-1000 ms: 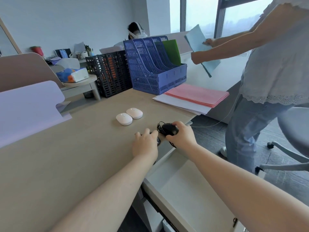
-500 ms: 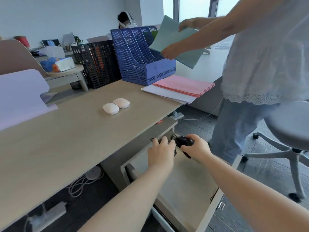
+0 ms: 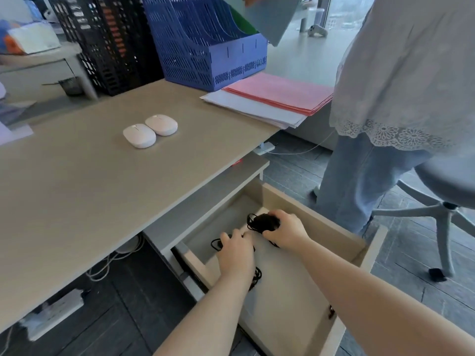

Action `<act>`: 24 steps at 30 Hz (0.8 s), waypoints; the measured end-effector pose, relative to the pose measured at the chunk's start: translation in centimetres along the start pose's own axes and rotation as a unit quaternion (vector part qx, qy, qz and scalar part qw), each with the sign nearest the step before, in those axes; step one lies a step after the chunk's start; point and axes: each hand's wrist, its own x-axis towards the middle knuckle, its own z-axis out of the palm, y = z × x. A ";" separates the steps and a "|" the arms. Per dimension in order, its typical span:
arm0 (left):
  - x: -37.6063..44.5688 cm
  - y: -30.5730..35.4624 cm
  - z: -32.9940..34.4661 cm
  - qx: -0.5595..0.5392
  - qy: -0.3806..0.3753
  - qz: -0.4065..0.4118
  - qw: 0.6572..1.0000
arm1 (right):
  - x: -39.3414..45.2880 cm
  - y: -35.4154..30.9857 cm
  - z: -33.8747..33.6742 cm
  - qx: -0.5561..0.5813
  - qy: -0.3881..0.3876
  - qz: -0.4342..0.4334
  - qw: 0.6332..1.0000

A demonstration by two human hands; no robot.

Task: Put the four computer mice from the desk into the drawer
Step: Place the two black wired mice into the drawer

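Both hands were down inside the open drawer (image 3: 305, 201) beneath the tabletop (image 3: 84, 191). The right hand (image 3: 286, 233) had its fingers curled around a black wired mouse (image 3: 264, 222), its cord bunched in loops beside it near the drawer's far end. The left hand (image 3: 236, 255) lay palm down over a second black mouse (image 3: 227, 237), almost wholly hidden under it; black cord (image 3: 255, 277) trailed out from beneath the wrist across the drawer floor. Whether those fingers gripped the mouse or merely rested on it could not be told.

Two white mice (image 3: 150, 131) sat side by side, nearly touching, on the tabletop, well apart from the drawer. Behind them stood a blue file rack (image 3: 213, 57) and, to its left, a black file rack (image 3: 113, 44). A stack of pink sheets (image 3: 280, 95) lay on white paper at the tabletop's right corner.

A second person in a white lace-hemmed top (image 3: 401, 73) and pale jeans (image 3: 352, 186) stood just beyond the drawer, holding a grey-blue folder (image 3: 272, 19) above the blue rack. A swivel chair (image 3: 442, 191) stood at right. Cables (image 3: 108, 263) and a power strip (image 3: 55, 314) lay on the floor under the desk. No brand name or writing was legible anywhere.
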 end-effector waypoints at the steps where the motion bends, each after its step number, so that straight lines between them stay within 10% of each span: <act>1: 0.2 -0.4 0.4 0.004 0.001 -0.005 1.000 | 0.5 0.2 0.4 -0.009 -0.005 -0.004 1.000; 24: 1.7 -1.9 1.9 -0.021 -0.047 -0.045 0.998 | 2.1 -0.6 4.7 -0.061 -0.027 -0.093 0.993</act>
